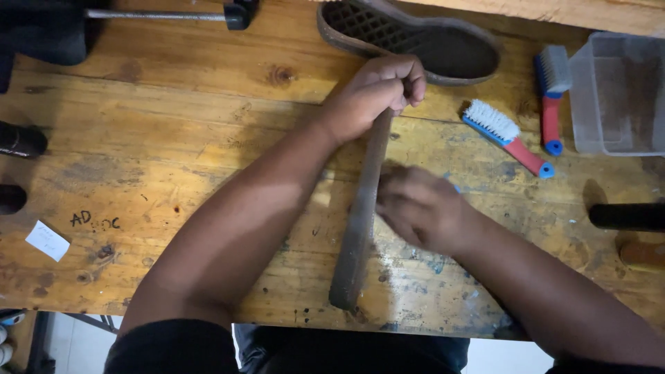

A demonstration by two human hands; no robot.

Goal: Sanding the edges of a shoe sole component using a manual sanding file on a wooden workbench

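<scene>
Mid-frame on the wooden counter [173, 138], left hand [377, 93] clenched around the top of a shoe sole [360, 228] stood on edge, blurred right hand [419, 208] pressed against its side, grip unclear; work seemingly midway, brushes [506, 135] untouched.

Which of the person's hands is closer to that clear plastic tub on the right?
The right hand. It is blurred beside the shoe sole strip, left of and below the clear plastic tub. The left hand grips the strip's top end, farther left.

Bench [173, 138] left open — brushes [509, 135], tub [616, 93] crowd right.
</scene>
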